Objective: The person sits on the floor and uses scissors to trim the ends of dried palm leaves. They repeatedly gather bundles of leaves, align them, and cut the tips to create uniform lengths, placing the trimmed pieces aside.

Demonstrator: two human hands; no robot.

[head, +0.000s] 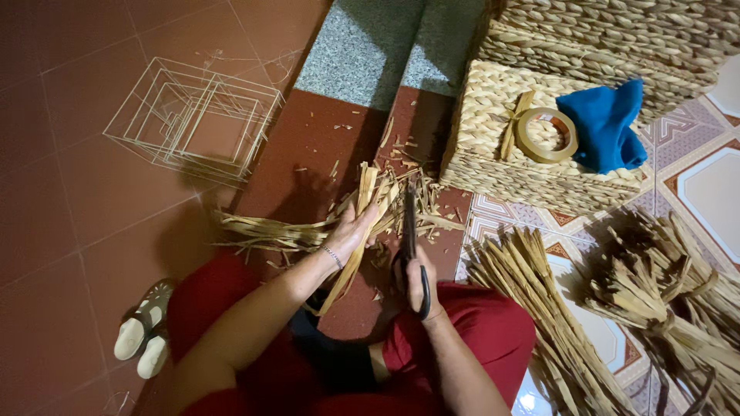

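I sit on the floor in red trousers. My left hand grips a bunch of dried straw strips that runs from my lap up to the left of the scissors. My right hand holds black scissors by the handles, blades pointing away from me, right beside the straw ends. Cut scraps lie scattered on the red floor beyond the blades. More loose strips spread to the left of my left hand.
A woven basket stands upside down at the upper right, with a tape roll and a blue cloth on it. Straw bundles lie at right. Wire box frames sit at upper left. A sandal is by my left leg.
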